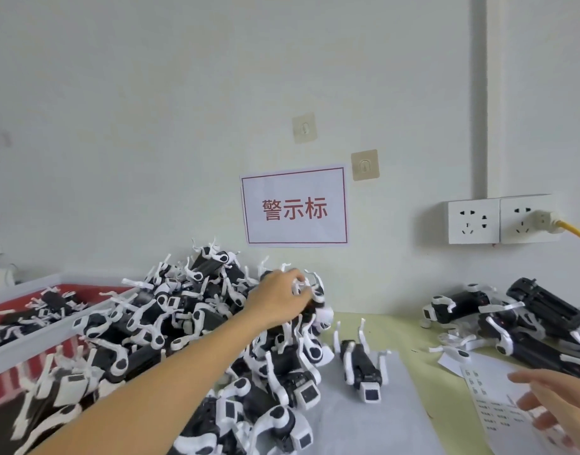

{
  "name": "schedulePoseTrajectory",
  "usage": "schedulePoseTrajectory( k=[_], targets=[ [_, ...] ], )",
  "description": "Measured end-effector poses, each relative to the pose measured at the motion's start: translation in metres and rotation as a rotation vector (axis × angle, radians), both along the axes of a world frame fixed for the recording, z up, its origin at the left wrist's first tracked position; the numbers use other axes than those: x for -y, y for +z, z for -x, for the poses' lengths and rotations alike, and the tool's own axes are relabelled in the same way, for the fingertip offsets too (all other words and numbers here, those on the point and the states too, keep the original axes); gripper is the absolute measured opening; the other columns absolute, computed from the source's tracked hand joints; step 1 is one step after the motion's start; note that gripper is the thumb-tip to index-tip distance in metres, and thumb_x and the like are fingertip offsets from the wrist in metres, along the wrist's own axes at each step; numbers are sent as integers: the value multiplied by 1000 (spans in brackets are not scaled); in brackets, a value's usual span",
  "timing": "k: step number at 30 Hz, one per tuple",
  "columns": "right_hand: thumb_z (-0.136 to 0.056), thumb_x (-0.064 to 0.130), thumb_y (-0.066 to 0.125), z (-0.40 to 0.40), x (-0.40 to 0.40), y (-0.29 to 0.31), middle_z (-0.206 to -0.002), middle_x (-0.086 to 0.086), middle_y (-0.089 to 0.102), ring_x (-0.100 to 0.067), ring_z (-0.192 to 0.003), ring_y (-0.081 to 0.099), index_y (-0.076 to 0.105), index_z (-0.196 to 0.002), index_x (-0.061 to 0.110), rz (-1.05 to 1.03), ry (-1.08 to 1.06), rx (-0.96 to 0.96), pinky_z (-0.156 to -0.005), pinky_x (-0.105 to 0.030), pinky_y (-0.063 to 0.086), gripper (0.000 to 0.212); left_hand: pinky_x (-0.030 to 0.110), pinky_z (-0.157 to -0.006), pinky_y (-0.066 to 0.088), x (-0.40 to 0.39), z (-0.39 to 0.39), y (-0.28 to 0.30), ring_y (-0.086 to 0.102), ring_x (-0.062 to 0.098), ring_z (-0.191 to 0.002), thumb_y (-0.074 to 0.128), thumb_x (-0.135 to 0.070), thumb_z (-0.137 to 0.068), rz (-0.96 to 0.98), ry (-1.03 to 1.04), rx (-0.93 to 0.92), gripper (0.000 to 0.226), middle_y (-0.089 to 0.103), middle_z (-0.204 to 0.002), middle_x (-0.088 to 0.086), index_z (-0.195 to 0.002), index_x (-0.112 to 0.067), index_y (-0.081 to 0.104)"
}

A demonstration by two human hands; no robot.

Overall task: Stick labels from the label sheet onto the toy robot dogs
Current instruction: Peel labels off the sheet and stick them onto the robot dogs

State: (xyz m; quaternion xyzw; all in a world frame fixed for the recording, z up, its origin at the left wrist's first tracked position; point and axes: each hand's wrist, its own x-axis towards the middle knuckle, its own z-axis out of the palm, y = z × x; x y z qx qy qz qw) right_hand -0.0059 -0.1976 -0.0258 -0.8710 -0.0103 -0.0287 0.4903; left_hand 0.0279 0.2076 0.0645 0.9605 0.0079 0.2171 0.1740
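Dozens of toy robot dogs (183, 323) are heaped on the left of the desk (397, 326), spilling from a red bin (6, 310); a smaller group (512, 316) lies at the right, and one dog (362, 366) is laid belly-up between them, its long axis running away from the person. The label sheet (492, 399) is spread at the right edge, partly under the right hand (554, 402), whose fingers are extended loosely over it, holding nothing. The left hand (280, 302) is reached far forward to the heap's right crest, fingers curled round a white leg of a dog (310, 287) there. That dog is judged nearer the left hand; a pull back toward the sheet would be needed next.
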Motion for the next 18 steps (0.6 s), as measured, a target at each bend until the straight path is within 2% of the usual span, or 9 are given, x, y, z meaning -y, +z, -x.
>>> schedulePoseTrajectory(
  k=[2,3,5,7,8,10,14,16,18],
  targets=[
    [-100,12,52,1,-1,-2,-74,-3,75,-32,-66,70,78,-90,25,1,-27,52,-65,-38,48,30,45,-96,48,-9,-2,4,58,25,-111,49,-48,-95,-22,121,198,29,57,-106,-4,-115,-31,60],
    [-100,12,53,3,-2,-3,-73,1,75,-29,-63,70,78,-88,28,1,-39,78,-62,-36,48,32,51,-103,43,-21,-3,5,52,29,-124,47,-53,-94,-38,251,228,36,56,-117,-1,-122,-32,58],
    [-98,12,55,7,-3,-4,-73,4,75,-22,-58,70,78,-84,34,-2,-39,104,-56,-34,50,35,68,-112,23,-57,-4,0,24,42,-146,39,-74,-89,4,558,6,69,34,-155,8,-147,-37,36],
    [-98,14,56,9,-4,-3,-73,7,75,-18,-57,70,77,-83,37,2,-39,110,-54,-32,52,35,66,-119,11,-88,-7,-14,5,45,-151,35,-86,-84,235,625,-361,96,4,-168,11,-159,-31,11],
    [-98,15,56,11,-4,-2,-72,9,75,-15,-57,70,76,-84,37,7,-39,113,-53,-31,52,33,60,-122,12,-94,-8,-21,6,41,-152,35,-85,-84,327,563,-502,101,3,-168,11,-161,-25,9],
    [-98,16,56,14,-5,2,-72,11,74,-12,-57,70,76,-86,36,17,-35,114,-52,-27,52,31,48,-123,20,-85,-12,-25,20,36,-151,39,-84,-85,285,504,-613,103,14,-167,12,-160,-15,20],
    [-99,13,56,21,-8,10,-71,11,74,-14,-57,70,75,-88,32,12,-29,97,-54,-30,49,29,34,-102,45,-49,-19,-8,50,31,-132,58,-66,-84,18,447,-478,83,49,-149,11,-146,-12,45],
    [-98,12,56,23,-10,11,-71,10,74,-16,-56,70,75,-87,31,8,-32,92,-57,-32,47,30,29,-84,46,-36,-19,7,61,25,-109,58,-60,-86,44,355,-406,62,62,-124,7,-124,-11,60],
    [-98,11,56,24,-10,9,-70,9,74,-18,-56,70,76,-86,30,-8,-44,96,-59,-32,45,30,26,-69,45,-28,-13,22,63,16,-74,53,-56,-93,116,232,-297,40,65,-89,0,-91,-17,65]
  ],
)
